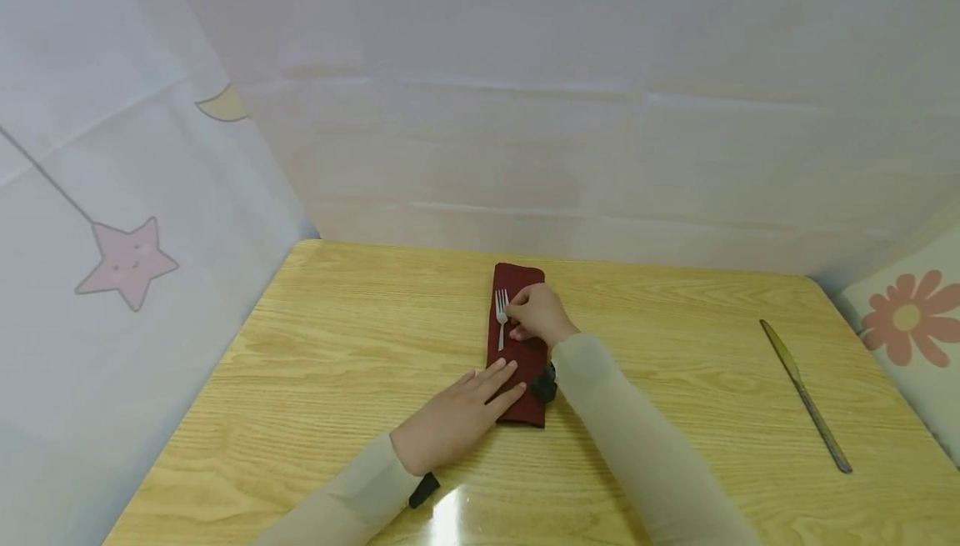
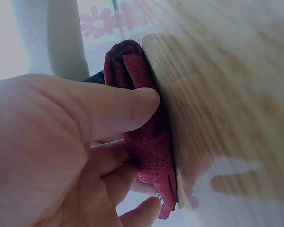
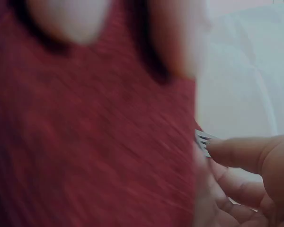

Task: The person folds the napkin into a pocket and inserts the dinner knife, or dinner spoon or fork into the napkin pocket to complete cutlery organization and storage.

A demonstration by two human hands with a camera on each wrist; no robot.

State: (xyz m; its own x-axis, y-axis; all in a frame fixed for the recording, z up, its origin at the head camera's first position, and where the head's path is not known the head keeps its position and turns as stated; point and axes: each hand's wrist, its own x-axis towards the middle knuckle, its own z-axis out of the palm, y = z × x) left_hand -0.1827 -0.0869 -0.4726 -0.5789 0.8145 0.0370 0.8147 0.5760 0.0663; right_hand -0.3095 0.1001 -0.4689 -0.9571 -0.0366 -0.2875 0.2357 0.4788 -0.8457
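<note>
A dark red folded napkin [image 1: 528, 275] lies lengthwise on the wooden table. On its upper part is a silver fork [image 1: 501, 306], tines pointing away from me; the lower end of its handle drops out of sight at the cloth. My right hand [image 1: 542, 314] pinches the fork near its head between thumb and fingers. In the right wrist view, the thumb meets the fork's tines [image 3: 203, 140]. My left hand [image 1: 457, 417] rests on the napkin's near part with fingers spread and fairly straight. The left wrist view has its thumb against the napkin's rolled, layered edge [image 2: 149, 151].
A table knife [image 1: 802, 392] lies at a slant on the right side of the wooden table [image 1: 337, 346]. Pale printed sheets [image 1: 480, 137] hang along the back and sides of the table. Dark wrist straps [image 1: 545, 383] show at both sleeves.
</note>
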